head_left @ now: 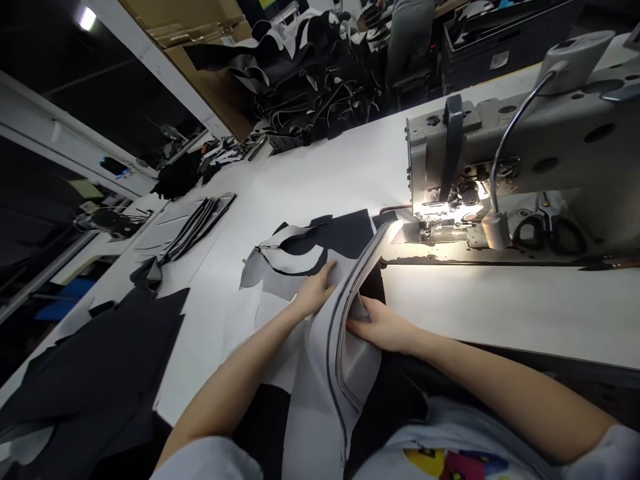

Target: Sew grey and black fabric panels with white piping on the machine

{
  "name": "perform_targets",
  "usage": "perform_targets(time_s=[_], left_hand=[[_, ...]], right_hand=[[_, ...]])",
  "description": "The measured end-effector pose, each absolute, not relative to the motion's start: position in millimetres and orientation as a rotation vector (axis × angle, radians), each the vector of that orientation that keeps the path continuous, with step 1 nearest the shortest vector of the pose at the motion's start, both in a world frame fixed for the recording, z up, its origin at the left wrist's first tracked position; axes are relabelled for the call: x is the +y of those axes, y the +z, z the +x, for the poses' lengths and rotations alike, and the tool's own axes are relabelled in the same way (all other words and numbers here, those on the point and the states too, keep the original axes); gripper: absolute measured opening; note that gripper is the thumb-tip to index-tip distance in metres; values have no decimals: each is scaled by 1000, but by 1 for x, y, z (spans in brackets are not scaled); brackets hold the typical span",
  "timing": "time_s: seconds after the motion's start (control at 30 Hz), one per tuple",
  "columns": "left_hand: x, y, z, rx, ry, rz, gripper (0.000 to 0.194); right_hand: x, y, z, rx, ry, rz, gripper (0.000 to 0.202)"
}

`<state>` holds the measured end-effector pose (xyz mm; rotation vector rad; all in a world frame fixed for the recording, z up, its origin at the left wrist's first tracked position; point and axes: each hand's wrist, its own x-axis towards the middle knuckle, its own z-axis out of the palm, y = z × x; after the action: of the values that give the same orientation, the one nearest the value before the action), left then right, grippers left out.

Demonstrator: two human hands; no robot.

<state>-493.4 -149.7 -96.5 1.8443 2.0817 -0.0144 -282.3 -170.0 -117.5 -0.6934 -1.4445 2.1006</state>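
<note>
Beside the machine (525, 127), grey cloth (315, 393) runs down between left hand (314, 291) and right hand (385, 325). The left's fingers lie outstretched on the cloth, thumb apart; the right's reach inside its curled edge, touching it, though whether they pinch I cannot tell.

No legible text; pale label (499, 60) on dark bin (467, 72) unreadable.

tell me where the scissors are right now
In the head view, the scissors lie toward the right side, under the arm of the sewing machine, just right of the bendy lamp's head.
</note>
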Motion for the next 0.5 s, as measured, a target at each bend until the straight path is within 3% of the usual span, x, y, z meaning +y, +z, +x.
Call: perform_targets(time_s=[0.07,0.23,0.3,0.4,0.5], left_hand=[[-154,-88,-505,2187,-86,1911,53],[-150,-43,-524,2524,-561,1916,52],[-144,-15,-508,2524,-418,2086,49],[-125,16,-467,2153,-29,2449,49],[-95,3,-443,1499,-255,2613,48]], right_hand=[[-177,-125,-282,-1278,2222,-750,43],[-192,-141,-281,-1001,2183,-946,49],[-191,-140,-286,-1002,2189,-944,48],[-186,-137,-295,-1160,2157,-907,41],[-182,-138,-296,-1526,1911,-916,25]])
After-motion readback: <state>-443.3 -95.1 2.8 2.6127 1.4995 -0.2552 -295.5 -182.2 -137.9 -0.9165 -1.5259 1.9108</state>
